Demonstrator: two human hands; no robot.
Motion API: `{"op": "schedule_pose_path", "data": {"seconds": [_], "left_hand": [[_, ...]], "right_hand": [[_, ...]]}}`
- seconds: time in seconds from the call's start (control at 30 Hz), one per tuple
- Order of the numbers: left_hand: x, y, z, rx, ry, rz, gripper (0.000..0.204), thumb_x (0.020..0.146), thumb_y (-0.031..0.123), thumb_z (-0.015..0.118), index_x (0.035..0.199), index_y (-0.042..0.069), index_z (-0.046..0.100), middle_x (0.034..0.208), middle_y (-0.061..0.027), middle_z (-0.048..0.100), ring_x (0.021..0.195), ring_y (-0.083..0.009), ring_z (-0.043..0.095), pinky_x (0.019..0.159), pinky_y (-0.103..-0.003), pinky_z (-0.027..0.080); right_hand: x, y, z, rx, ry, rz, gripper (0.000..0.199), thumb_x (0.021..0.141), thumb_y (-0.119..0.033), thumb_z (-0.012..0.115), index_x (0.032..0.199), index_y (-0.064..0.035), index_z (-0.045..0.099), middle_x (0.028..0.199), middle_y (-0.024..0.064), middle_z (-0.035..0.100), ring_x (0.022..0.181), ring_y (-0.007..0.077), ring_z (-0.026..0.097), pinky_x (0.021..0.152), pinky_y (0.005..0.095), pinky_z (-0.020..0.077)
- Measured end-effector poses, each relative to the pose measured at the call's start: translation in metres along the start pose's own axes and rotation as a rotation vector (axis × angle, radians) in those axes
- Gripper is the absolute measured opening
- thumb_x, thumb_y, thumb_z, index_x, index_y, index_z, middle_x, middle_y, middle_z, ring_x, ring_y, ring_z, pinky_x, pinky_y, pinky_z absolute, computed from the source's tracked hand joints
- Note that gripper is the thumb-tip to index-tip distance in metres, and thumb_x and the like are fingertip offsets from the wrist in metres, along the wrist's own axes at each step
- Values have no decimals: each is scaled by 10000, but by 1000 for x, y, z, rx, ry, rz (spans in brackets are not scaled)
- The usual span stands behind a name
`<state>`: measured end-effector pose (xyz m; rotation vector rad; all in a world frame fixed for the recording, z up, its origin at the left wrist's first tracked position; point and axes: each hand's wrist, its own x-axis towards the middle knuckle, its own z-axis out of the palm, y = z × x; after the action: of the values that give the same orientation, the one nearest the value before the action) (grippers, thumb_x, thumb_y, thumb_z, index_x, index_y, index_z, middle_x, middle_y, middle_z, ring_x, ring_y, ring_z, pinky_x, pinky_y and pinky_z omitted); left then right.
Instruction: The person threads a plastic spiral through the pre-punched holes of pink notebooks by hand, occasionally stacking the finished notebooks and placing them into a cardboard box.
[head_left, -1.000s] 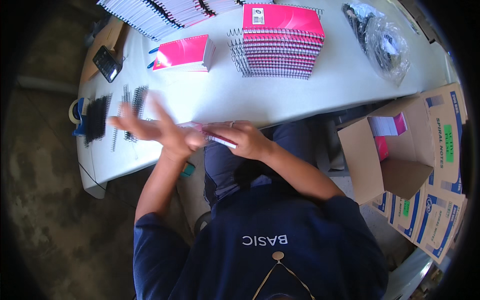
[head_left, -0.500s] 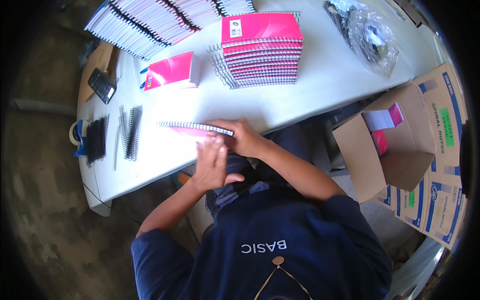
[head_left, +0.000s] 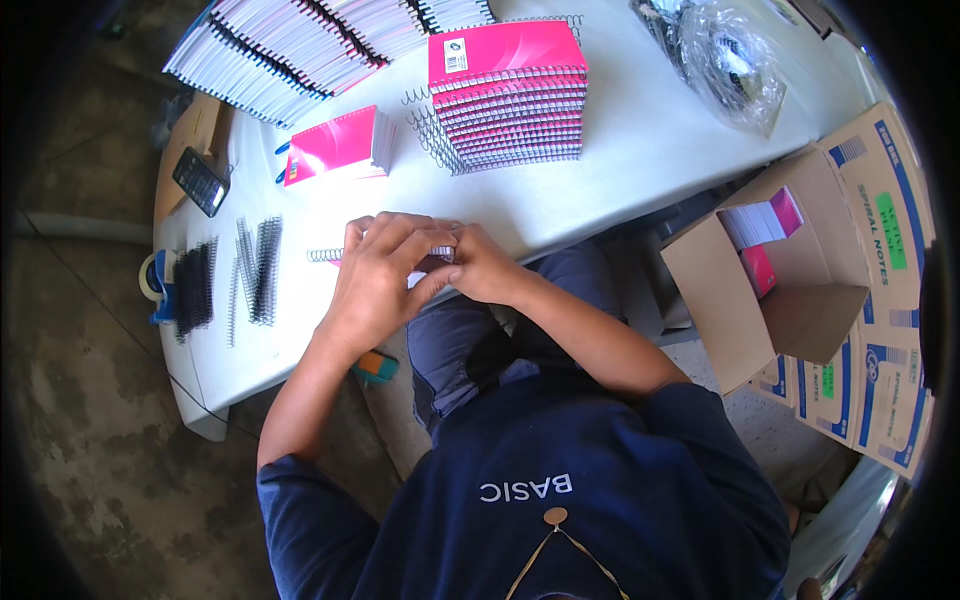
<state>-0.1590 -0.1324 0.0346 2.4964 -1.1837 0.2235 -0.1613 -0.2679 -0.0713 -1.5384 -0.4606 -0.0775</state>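
A small pink-covered spiral notebook (head_left: 440, 254) is between my hands at the table's front edge, mostly hidden by them. A free length of its wire coil pokes out to the left. My left hand (head_left: 385, 262) lies across the top of the notebook, fingers curled over its far side and thumb toward the near side. My right hand (head_left: 486, 264) grips the notebook's right end. Beyond my hands sits a short stack of pink pads (head_left: 332, 145). To its right rises a tall stack of pink notebooks (head_left: 508, 115) with coils sticking out at the left.
Loose black coils (head_left: 258, 270) lie left of my hands, beside a blue tape dispenser (head_left: 160, 285). A phone (head_left: 200, 182) rests farther back. Rows of bound notebooks (head_left: 290, 50) fill the far left. Plastic-wrapped coils (head_left: 735, 70) lie far right. An open carton (head_left: 715, 310) holds pink pads.
My left hand has moved up and away from me, from the notebook's near side to lying over its top. My right hand still holds the right end.
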Motion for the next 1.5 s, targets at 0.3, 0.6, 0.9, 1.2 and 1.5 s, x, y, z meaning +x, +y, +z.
{"op": "schedule_pose_path", "data": {"seconds": [0.3,0.6,0.9,1.2,1.5], "left_hand": [[5,14,-13,244,-17,-140,371,646,255,766,946,85,628,1034,-87,581,982,-260,523,888,-379,320],[92,55,-2,-1189,871,-246,288,867,46,577,1140,-13,506,987,-89,600,948,-190,555,873,-286,406],[148,-5,36,126,891,-3,188,850,172,618,965,24,631,911,-130,629,854,-271,595,804,-355,455],[138,-26,65,-294,1105,-371,253,834,212,674,722,32,537,659,-13,470,593,-100,421,544,-242,371],[115,-56,50,-267,1202,-277,182,810,94,613,981,34,591,835,-85,574,769,-210,525,729,-322,417]], "right_hand": [[-5,-21,-12,-27,-110,94,257,839,-76,572,1089,-16,569,1036,177,622,839,202,644,741,324,481],[51,-107,-68,136,639,-474,426,942,-252,482,1240,23,350,1219,133,410,1119,228,437,979,327,323],[72,-59,-131,-155,892,-205,485,965,-381,391,1119,43,572,1026,191,628,1063,245,557,890,341,418],[76,-46,-124,-518,1121,-430,159,844,-147,625,800,3,652,812,89,600,747,213,567,678,331,454],[68,-49,-130,-405,1096,-438,98,810,-95,659,856,-13,632,857,88,595,796,190,556,727,303,445]]}}
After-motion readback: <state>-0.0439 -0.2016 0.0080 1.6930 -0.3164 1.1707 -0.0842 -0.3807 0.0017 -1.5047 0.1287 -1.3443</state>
